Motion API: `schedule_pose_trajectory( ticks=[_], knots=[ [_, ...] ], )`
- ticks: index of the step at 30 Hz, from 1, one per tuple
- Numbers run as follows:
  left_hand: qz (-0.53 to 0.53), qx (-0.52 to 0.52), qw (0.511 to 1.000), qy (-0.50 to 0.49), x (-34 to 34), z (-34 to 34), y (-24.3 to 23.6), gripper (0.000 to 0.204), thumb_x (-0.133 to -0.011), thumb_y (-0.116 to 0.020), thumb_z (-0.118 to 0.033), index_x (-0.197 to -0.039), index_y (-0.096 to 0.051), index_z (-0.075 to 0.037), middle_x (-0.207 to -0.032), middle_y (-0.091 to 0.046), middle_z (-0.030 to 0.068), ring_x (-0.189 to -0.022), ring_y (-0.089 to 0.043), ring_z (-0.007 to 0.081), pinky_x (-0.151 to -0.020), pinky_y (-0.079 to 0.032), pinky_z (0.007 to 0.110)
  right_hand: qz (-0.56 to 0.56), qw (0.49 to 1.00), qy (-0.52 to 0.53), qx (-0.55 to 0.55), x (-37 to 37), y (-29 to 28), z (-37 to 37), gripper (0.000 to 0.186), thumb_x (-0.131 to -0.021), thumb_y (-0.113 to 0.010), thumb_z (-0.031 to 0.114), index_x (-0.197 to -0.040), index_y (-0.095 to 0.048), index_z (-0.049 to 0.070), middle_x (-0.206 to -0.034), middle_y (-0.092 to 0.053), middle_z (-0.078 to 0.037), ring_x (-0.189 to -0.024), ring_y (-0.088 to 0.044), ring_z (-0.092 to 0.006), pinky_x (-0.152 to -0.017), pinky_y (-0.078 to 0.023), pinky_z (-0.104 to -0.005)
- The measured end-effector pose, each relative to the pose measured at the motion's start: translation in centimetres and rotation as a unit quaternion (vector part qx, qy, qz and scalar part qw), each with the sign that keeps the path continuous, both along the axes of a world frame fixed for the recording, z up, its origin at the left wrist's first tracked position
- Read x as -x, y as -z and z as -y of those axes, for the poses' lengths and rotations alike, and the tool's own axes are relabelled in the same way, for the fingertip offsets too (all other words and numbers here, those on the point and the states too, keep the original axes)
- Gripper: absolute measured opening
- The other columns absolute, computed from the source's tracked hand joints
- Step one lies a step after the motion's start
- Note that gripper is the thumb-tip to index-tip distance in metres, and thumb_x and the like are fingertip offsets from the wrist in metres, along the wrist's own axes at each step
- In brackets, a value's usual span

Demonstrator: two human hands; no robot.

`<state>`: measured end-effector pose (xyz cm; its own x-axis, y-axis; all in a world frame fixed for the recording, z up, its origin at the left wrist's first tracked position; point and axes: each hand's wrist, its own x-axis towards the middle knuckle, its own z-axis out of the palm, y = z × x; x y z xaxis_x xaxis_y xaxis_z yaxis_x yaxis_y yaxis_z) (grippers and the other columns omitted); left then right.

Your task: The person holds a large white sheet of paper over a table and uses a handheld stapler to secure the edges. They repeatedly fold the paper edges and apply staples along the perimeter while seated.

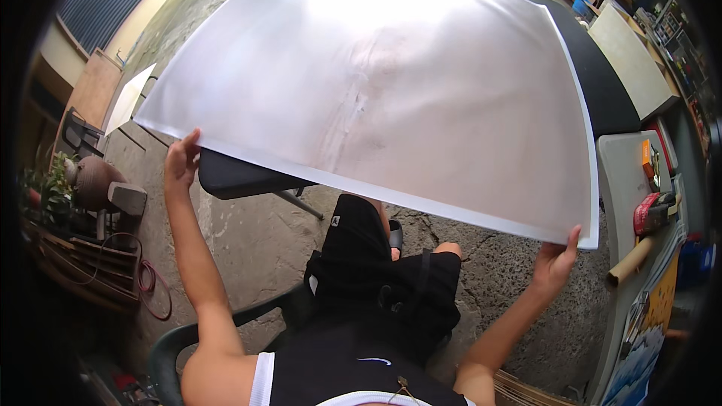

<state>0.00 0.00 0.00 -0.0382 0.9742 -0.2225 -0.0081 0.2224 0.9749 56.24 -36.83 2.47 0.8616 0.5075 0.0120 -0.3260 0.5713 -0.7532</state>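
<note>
A large pale sheet with a white border spreads out in front of me, glossy where light falls on it. Creases and a brownish smudge run down its middle. My left hand grips its near edge toward the left corner, thumb on top. At the near right corner my right hand pinches the border, with the thumb above and the other fingers mostly hidden under the sheet. Beneath the sheet is a black table, showing at the near left and along the right side. The near right part of the sheet overhangs the table.
I sit in a dark green plastic chair. On my right, a grey table bears an orange box, a red roll and a cardboard tube. A clay pot, a concrete block and a hose are at left.
</note>
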Motion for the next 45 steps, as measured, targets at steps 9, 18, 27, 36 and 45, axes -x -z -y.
schedule_pose_trajectory(
  ticks=[9,18,27,36,45],
  knots=[
    [0.126,-0.017,0.978,-0.164,5.0,0.0,0.8,0.035,-0.078,-0.066,-0.032,-0.102,-0.055,-0.009,-0.095,-0.060,0.0005,-0.080,-0.056,0.0141,-0.068,-0.041,0.030,-0.015,0.999,0.051,-0.005,-2.3,0.7,-4.6,0.039,-0.084,-0.060,0.029,-0.109,-0.051,0.000,-0.098,-0.061,-0.008,-0.083,-0.061,-0.0147,-0.069,-0.054,-0.0253],
    [0.111,-0.090,0.971,-0.193,-2.9,9.7,-2.8,0.022,-0.077,-0.067,-0.016,-0.094,-0.057,-0.005,-0.077,-0.059,0.0002,-0.066,-0.056,0.0095,-0.050,-0.042,0.022,0.035,0.995,0.078,0.053,-4.9,1.7,-6.5,0.027,-0.086,-0.058,0.023,-0.097,-0.058,-0.001,-0.090,-0.063,-0.009,-0.072,-0.063,-0.0134,-0.058,-0.054,-0.0215],
    [0.248,-0.170,0.953,-0.029,-4.1,19.3,-1.0,0.047,-0.072,-0.070,-0.043,-0.095,-0.059,-0.003,-0.070,-0.050,-0.0021,-0.060,-0.041,0.0085,-0.054,-0.031,0.024,0.044,0.994,-0.091,0.036,-3.6,4.0,-5.6,0.049,-0.088,-0.046,0.045,-0.100,-0.059,0.000,-0.088,-0.065,-0.009,-0.077,-0.063,-0.0176,-0.062,-0.053,-0.0294],
    [0.082,-0.213,0.899,-0.373,12.1,14.5,-9.2,0.046,-0.085,-0.049,-0.050,-0.103,-0.062,-0.009,-0.082,-0.060,-0.0049,-0.070,-0.053,0.0043,-0.063,-0.036,0.022,0.179,0.946,-0.266,0.034,9.0,5.6,-7.3,0.050,-0.086,-0.047,0.049,-0.092,-0.058,0.001,-0.074,-0.062,-0.012,-0.065,-0.061,-0.0221,-0.055,-0.050,-0.0334],
    [-0.487,-0.070,0.869,-0.046,5.8,-8.8,-15.1,0.039,-0.080,-0.055,-0.044,-0.089,-0.062,-0.007,-0.072,-0.058,0.0010,-0.061,-0.053,0.0096,-0.051,-0.038,0.029,0.181,0.946,-0.262,0.069,14.3,4.3,-7.7,0.044,-0.085,-0.054,0.043,-0.082,-0.057,-0.001,-0.066,-0.059,-0.011,-0.058,-0.059,-0.0206,-0.053,-0.049,-0.0311]
  ],
)
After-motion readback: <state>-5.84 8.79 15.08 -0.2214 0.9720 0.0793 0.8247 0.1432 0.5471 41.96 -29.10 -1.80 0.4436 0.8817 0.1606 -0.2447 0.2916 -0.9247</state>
